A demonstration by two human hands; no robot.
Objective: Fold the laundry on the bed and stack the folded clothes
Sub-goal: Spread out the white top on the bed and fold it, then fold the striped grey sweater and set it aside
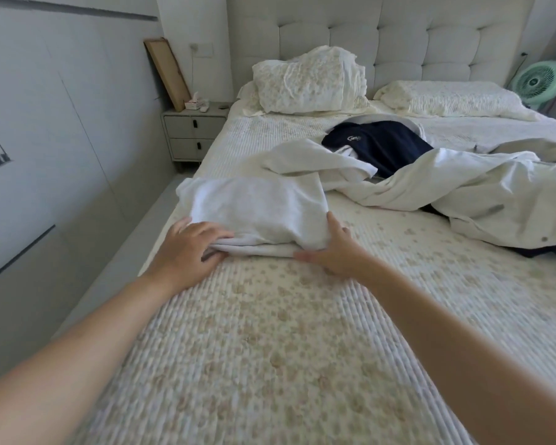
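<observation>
Your left hand (191, 244) lies with its fingers curled over the near left corner of the folded white garment (257, 216), gripping the layered hem; your right hand (329, 252) is flat and relaxed against the garment's near right edge, fingers straight, holding nothing. That garment sits near the left edge of the bed (270, 348), about midway along its length. Unfolded laundry remains: a cream garment (446, 191) sprawled toward the right edge and a navy garment (379, 142) beyond it, nearer the pillows (305, 81). Judged by its drape, the white piece is light, soft and limp, with no stiffness to keep its shape. Expect the layers to slide apart if lifted by one corner. Take hold under both near corners, or slip flat palms beneath the stack, supporting the full width.
</observation>
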